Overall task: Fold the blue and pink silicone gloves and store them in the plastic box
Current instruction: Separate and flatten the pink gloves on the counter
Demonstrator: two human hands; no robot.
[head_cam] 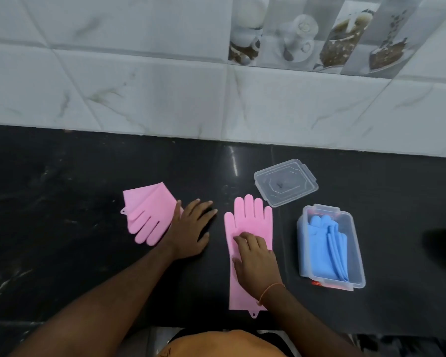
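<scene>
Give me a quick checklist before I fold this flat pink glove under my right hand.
1. Flat pink glove lies spread on the counter: ok.
2. Right hand presses its palm area: ok.
3. Left hand free to help, flat on the counter: ok.
4. Plastic box open, lid set aside: ok.
5. Blue gloves already inside: ok.
6. Room left for both pink gloves: cannot tell.

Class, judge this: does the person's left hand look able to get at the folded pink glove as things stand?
Probably yes: the left hand lies flat on the counter right beside the folded pink glove, with nothing between them.
</scene>
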